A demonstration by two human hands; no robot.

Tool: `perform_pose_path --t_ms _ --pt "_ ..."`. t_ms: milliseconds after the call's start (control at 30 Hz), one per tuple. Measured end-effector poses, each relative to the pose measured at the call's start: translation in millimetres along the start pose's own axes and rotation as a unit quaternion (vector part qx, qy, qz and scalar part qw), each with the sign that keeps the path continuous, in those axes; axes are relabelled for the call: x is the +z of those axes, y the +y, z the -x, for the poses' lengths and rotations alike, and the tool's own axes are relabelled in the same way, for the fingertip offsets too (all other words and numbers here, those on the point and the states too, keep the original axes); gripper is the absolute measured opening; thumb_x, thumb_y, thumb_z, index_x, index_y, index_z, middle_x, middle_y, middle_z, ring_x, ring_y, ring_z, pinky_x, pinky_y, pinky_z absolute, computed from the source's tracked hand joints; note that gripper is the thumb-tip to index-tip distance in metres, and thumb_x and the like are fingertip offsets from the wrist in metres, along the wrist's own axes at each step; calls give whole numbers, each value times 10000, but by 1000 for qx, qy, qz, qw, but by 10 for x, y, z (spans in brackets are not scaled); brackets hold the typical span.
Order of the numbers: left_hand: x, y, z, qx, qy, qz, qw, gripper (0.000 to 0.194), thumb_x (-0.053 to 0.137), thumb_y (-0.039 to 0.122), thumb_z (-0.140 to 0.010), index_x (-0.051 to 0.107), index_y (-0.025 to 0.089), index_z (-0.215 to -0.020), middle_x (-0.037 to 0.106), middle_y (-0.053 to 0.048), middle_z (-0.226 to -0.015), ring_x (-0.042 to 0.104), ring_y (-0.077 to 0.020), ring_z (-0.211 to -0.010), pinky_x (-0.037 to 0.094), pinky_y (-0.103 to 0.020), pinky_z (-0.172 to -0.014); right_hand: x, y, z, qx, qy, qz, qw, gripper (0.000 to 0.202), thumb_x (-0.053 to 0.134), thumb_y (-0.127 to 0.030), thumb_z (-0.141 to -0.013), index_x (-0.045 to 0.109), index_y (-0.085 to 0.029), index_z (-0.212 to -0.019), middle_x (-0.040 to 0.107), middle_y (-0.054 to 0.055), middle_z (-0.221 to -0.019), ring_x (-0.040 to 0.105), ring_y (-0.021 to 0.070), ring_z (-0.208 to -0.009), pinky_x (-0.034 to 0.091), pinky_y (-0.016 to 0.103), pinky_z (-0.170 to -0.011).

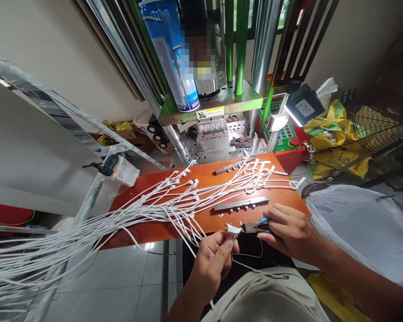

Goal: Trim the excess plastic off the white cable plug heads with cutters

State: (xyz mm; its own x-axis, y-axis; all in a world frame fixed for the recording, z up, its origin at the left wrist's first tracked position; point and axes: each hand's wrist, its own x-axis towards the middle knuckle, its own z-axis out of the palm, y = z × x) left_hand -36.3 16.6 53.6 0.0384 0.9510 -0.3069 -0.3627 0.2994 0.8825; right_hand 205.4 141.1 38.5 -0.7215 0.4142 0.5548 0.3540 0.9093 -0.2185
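Note:
My left hand (216, 257) is closed on a white cable near its end, thumb and fingers pinched together. From that grip sticks up a white moulded connector (234, 229). My right hand (290, 230) is wrapped round blue-handled cutting pliers (251, 227), whose jaws meet the connector's right side; whether they bite into it I cannot tell. Just beyond, a metal mould bar (242, 204) with small white pieces along its edge lies on the orange board (208, 226). A second metal bar (233, 166) lies farther back, partly under cable ends.
A thick bundle of white cables (137, 217) runs across the board and off its left side. Behind stands a green press (215, 105) with a blue spray can (174, 58) on it. At right are a lamp (304, 105) and a plastic-lined bin (352, 223).

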Motion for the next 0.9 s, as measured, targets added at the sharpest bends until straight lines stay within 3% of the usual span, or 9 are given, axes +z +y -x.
perform_pose_path --t_ms 333,467,567,667,800,900 --pt "32 12 28 4 -5 -8 1000 567 753 702 -973 690 151 -860 286 129 -467 164 -43 -428 135 -200 -445 -71 2 24 5 -5 -27 1000 450 575 -397 -1159 558 -221 -744 615 59 -837 485 203 -740 387 360 -683" --pt "103 0 -42 29 57 -15 998 572 767 714 -956 682 153 -887 315 129 -481 194 -45 -442 176 -181 -449 -22 -143 -23 78 -17 -67 995 404 559 -326 -1162 561 -215 -774 636 60 -889 573 196 -800 457 331 -706" --pt "178 -63 -76 47 119 -27 991 592 715 757 -967 672 169 -914 361 116 -497 251 -59 -427 200 -170 -420 58 -300 -27 132 -13 -70 989 373 564 -310 -1154 575 -214 -793 688 100 -1046 643 237 -946 531 375 -822" --pt "226 -133 -86 81 166 -55 981 573 642 748 -1019 654 184 -921 419 99 -525 319 -73 -411 270 -170 -396 128 -434 -10 168 -8 -80 983 396 548 -337 -1158 571 -223 -780 699 101 -1070 669 253 -966 568 407 -844" --pt "242 -198 -99 114 220 -88 965 546 580 722 -1065 627 200 -909 441 92 -538 383 -88 -414 331 -178 -409 191 -547 12 196 -14 -108 975 418 517 -357 -1166 580 -230 -773 712 103 -1110 700 250 -987 609 406 -858" --pt "235 -270 -120 128 234 -134 954 557 527 713 -1091 616 209 -869 483 70 -553 443 -104 -437 383 -194 -438 250 -612 17 186 9 -71 980 382 549 -347 -1149 583 -226 -789 722 121 -1167 700 280 -1035 602 448 -893"
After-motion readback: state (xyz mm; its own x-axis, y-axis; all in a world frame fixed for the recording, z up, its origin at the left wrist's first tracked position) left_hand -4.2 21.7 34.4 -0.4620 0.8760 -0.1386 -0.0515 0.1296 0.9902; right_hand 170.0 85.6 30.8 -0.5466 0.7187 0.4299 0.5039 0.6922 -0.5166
